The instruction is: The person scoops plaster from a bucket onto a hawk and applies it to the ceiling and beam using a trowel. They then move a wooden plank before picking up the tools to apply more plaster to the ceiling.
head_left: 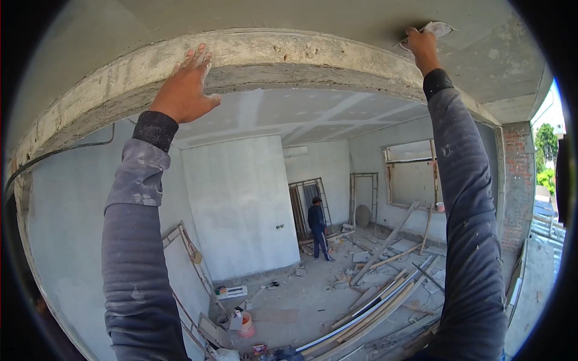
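Near the right end of the concrete beam (283,51), the right hand (421,49) is closed around a trowel (440,29), set against the ceiling (271,15) just beside it. Farther left along the beam, the left hand (185,90) is empty, its fingers spread and dusted pale; whether its fingertips touch the beam cannot be told. Smoothing the ceiling surface appears to be the step in hand, and the next move likely calls for an even sweep alongside the beam, blade kept level. The trowel looks thin and flat, smeared whitish-grey, its handle hidden by the grip. Below and beyond the beam, another person (317,224) stands near long strips (379,305) lying on the floor (280,301).
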`<state>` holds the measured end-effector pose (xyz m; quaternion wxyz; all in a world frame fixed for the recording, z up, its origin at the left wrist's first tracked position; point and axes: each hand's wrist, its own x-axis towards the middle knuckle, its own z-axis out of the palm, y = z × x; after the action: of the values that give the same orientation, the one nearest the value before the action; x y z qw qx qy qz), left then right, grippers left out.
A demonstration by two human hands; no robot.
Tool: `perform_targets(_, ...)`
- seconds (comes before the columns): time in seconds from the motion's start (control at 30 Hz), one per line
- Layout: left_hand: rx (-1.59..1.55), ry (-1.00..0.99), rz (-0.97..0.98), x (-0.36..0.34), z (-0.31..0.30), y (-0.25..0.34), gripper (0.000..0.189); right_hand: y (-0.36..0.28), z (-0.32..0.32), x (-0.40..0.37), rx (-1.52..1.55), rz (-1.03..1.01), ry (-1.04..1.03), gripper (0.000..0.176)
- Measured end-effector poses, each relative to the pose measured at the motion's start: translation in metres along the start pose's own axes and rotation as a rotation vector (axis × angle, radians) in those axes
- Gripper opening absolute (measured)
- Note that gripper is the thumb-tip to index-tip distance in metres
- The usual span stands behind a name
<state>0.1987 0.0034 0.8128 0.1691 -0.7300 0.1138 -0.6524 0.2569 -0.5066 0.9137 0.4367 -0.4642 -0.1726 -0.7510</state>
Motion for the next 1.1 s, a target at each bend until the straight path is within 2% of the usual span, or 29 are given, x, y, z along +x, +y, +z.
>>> perform_targets(0.07, -0.035, 0.0, 0.03, -0.001, 0.003, 0.0, 0.084, -0.039, 0.026, -0.025, 0.015, -0.007, -0.026, 0.033)
perform_targets(0.1, -0.032, 0.002, 0.04, -0.001, 0.003, -0.002, 0.084, -0.048, 0.031, -0.043, -0.054, -0.11, 0.025, 0.032)
perform_targets(0.17, -0.032, 0.016, 0.045, 0.001, 0.001, -0.003, 0.084, -0.049, 0.018, -0.066, -0.123, -0.226, 0.077, 0.03)
perform_targets(0.27, -0.023, -0.005, 0.023, 0.001, 0.0, -0.001, 0.085, -0.036, -0.01, -0.089, -0.037, -0.229, 0.072, 0.029)
perform_targets(0.33, 0.006, -0.019, 0.038, 0.001, -0.001, -0.001, 0.085, -0.014, -0.037, -0.083, -0.087, -0.075, 0.081, 0.03)
perform_targets(0.37, 0.008, -0.018, 0.038, 0.001, -0.002, -0.001, 0.085, -0.007, -0.049, -0.075, -0.085, -0.076, 0.082, 0.03)
perform_targets(0.43, -0.003, -0.05, 0.023, 0.003, -0.002, -0.002, 0.087, 0.003, -0.068, -0.055, 0.054, 0.11, 0.151, 0.031)
perform_targets(0.47, -0.002, -0.048, 0.025, 0.003, -0.002, -0.002, 0.087, 0.009, -0.071, -0.046, 0.054, 0.11, 0.155, 0.031)
perform_targets(0.53, -0.007, -0.06, 0.018, 0.003, -0.004, -0.001, 0.087, 0.018, -0.072, -0.035, 0.221, 0.036, 0.076, 0.032)
perform_targets(0.6, -0.008, -0.076, 0.004, 0.002, -0.006, 0.0, 0.087, 0.0, -0.055, -0.05, 0.26, 0.053, 0.045, 0.028)
perform_targets(0.67, -0.011, -0.089, -0.002, 0.004, -0.007, 0.002, 0.086, -0.018, -0.036, -0.075, 0.349, -0.023, -0.105, 0.026)
perform_targets(0.7, -0.026, -0.079, -0.002, 0.004, -0.007, 0.001, 0.086, -0.022, -0.03, -0.084, 0.344, -0.019, -0.099, 0.026)
perform_targets(0.77, -0.043, -0.073, 0.004, 0.004, -0.004, 0.0, 0.086, -0.022, -0.026, -0.096, 0.14, -0.141, -0.123, 0.025)
perform_targets(0.87, 0.001, -0.038, 0.037, 0.003, -0.002, -0.002, 0.086, -0.012, -0.035, -0.107, 0.273, -0.193, -0.078, 0.025)
perform_targets(0.97, -0.004, -0.034, 0.036, 0.002, 0.0, -0.004, 0.086, 0.004, -0.067, -0.089, 0.261, 0.061, 0.002, 0.031)
perform_targets(1.1, -0.011, -0.039, 0.034, 0.001, -0.002, -0.002, 0.086, 0.063, -0.101, -0.011, 0.233, 0.181, 0.017, 0.031)
